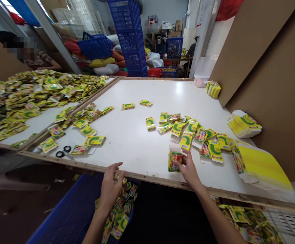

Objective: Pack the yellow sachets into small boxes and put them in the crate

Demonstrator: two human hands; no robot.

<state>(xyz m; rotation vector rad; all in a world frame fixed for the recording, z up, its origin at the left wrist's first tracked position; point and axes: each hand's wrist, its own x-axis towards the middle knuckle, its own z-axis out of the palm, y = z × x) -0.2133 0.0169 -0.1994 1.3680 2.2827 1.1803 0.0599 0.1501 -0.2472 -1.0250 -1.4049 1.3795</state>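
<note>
In the head view my right hand grips a small yellow-green printed carton with its white flap raised, close to the front edge of the table. My left hand is held over the front edge, fingers apart, above a blue crate of small yellow packets. I see nothing in it. Right of the carton lies a loose group of similar cartons, some with white flaps open.
Scissors lie at front left near scattered cartons. Flat carton stacks stand at right beside a cardboard panel. Beyond a wooden divider, a person sits by a heap of packets. Blue crates tower behind.
</note>
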